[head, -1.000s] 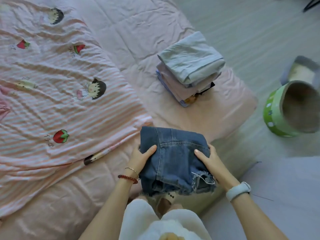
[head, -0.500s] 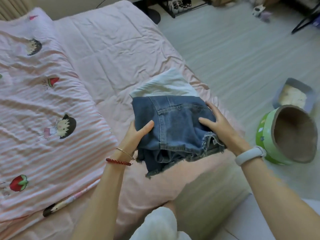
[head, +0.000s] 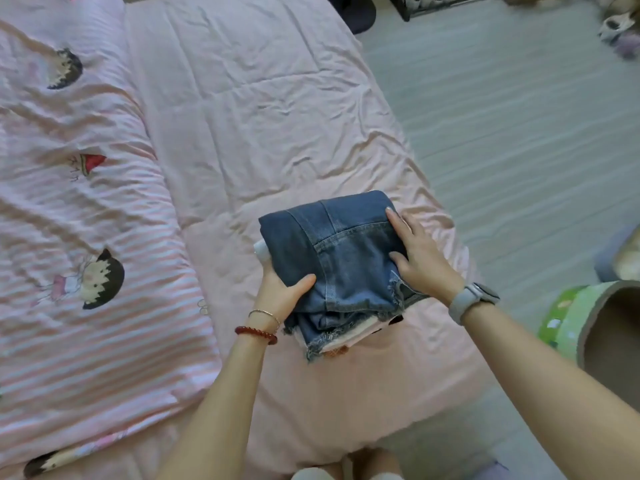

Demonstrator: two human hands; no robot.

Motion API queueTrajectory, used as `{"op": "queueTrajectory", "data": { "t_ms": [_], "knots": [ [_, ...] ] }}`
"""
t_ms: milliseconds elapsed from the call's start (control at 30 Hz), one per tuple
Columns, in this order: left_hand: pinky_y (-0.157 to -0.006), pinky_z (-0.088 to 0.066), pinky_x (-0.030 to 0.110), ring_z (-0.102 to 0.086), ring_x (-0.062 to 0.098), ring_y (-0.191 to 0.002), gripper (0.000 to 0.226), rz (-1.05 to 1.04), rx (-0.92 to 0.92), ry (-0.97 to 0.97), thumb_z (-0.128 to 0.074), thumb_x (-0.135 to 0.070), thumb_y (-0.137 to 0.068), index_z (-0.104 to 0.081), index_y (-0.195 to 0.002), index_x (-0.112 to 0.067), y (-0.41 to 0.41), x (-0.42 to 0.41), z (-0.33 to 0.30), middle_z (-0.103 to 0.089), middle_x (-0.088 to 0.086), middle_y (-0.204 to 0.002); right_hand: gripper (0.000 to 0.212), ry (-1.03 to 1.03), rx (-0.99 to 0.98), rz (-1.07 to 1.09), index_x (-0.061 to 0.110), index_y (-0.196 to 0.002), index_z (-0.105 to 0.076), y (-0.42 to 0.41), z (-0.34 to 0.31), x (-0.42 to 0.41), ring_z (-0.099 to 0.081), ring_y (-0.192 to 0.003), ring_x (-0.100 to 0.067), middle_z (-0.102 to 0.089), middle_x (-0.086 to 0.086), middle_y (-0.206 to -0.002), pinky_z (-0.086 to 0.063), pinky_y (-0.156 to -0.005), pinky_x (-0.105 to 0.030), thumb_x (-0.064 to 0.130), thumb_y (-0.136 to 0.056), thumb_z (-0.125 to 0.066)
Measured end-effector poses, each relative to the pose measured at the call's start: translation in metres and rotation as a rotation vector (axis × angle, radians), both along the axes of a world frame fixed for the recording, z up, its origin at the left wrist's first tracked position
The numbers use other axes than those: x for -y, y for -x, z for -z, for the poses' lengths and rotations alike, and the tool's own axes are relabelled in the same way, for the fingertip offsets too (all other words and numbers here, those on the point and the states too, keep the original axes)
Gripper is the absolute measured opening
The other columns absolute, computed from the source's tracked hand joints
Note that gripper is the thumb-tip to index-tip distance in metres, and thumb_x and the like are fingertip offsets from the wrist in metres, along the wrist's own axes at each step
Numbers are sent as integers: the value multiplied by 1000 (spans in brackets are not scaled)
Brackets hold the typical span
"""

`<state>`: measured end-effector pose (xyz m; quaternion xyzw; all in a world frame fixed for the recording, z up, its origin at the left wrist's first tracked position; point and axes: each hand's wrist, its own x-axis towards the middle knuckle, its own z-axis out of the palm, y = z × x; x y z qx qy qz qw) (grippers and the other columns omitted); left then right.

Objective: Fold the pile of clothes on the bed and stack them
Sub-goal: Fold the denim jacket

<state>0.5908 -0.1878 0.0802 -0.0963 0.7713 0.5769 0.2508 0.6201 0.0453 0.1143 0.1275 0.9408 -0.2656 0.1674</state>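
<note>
- My left hand (head: 282, 289) reaches in from the lower middle of the view, forearm angled up and to the right, and grips the near left edge of the folded blue denim shorts (head: 337, 263).
- Its thumb lies flat on top of the denim, pointing right; the other fingers are tucked under the fabric, so I cannot tell how they lie.
- A thin gold bangle (head: 265, 315) and a dark red bead bracelet (head: 256, 335) sit on that wrist.
- My right hand (head: 419, 259) comes in from the lower right and rests on the right side of the shorts, fingers straight and a little apart, pointing up and left, thumb spread out across the denim.
- A pale grey wristwatch (head: 472, 299) sits on that wrist.
- The shorts are folded into a thick, roughly square bundle, seams and a pocket edge showing on top, frayed raw hems hanging at the near edge.
- They lie on the stack of folded clothes (head: 346, 342), whose pale pink layers peek out beneath the near hem, with a pale corner poking out at the left.
- The stack stands on the pink bed sheet (head: 270, 116) near the bed's right edge.
- A pink striped quilt with cartoon girls and strawberries (head: 79, 216) covers the bed's left half.
</note>
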Motion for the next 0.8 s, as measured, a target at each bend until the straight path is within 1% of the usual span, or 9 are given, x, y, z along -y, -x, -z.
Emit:
{"op": "queueTrajectory", "data": {
  "t_ms": [67, 133, 200, 233, 300, 400, 533, 633, 800],
  "knots": [
    [-99, -40, 34, -39, 27, -127, 98, -28, -52, 207, -77, -23, -71, -12, -144, -20, -2, -2, -7, -44, 1, -130, 66, -278, -133, 32, 20, -144, -33, -2, -6, 8, -27, -134, -35, -23, -14, -152, -21, -107, -56, 7, -81, -50],
    [-109, -26, 43, -15, 26, -138, 117, 67, -166, 520, -77, -29, -69, 10, -146, -30, -6, -7, -21, -11, 13, -151, 54, -389, -361, -9, 12, -127, -54, 3, -16, 20, -38, -128, -39, -41, -18, -141, -21, -102, -64, 9, -74, -47],
    [-113, -15, 50, 8, 28, -142, 113, 249, -266, 751, -71, -26, -73, 18, -142, -37, -6, -14, -33, 15, 10, -154, 47, -412, -449, -117, 13, -124, -58, 14, -18, 32, -39, -129, -37, -47, -15, -138, -18, -102, -67, 18, -80, -44],
    [-114, -9, 54, 16, 30, -141, 105, 314, -297, 803, -66, -23, -75, 13, -143, -40, -3, -18, -38, 21, 8, -153, 46, -397, -407, -180, 16, -130, -52, 19, -15, 36, -33, -134, -36, -42, -13, -143, -14, -104, -67, 24, -86, -43],
    [-112, -1, 58, 18, 31, -141, 86, 330, -440, 828, -59, -18, -78, -10, -147, -33, 3, -29, -43, 13, 7, -156, 55, -363, -277, -280, 25, -145, -29, 23, 1, 39, -13, -142, -33, -21, -9, -154, -6, -108, -65, 39, -93, -38],
    [-112, -5, 56, -6, 35, -143, 61, 289, -583, 855, -55, -25, -87, -32, -144, -21, 8, -52, -35, -19, 10, -154, 63, -314, -255, -352, 31, -146, -9, 16, 26, 25, -5, -143, -35, -9, -10, -157, -8, -109, -65, 50, -91, -33],
    [-108, -18, 61, -26, 40, -137, 55, 326, -557, 979, -55, -31, -88, -38, -140, -20, -1, -66, -4, -33, 13, -148, 64, -270, -340, -405, 31, -145, -21, 13, 51, 9, -12, -140, -39, -18, -15, -153, -19, -104, -69, 51, -86, -36],
    [-103, -28, 64, -35, 40, -132, 54, 325, -555, 1047, -39, -37, -86, -46, -136, -19, 3, -68, 12, -41, 13, -143, 63, -244, -393, -406, 30, -143, -28, 21, 69, 6, -11, -139, -38, -16, -14, -151, -21, -103, -69, 50, -85, -38],
    [-102, -24, 62, -37, 39, -132, 56, 344, -481, 1088, -34, -40, -84, -45, -136, -22, 1, -81, 36, -41, 12, -144, 61, -235, -416, -428, 29, -141, -27, 24, 104, -3, -8, -140, -37, -17, -14, -153, -16, -107, -65, 49, -84, -39]
  ]
}}
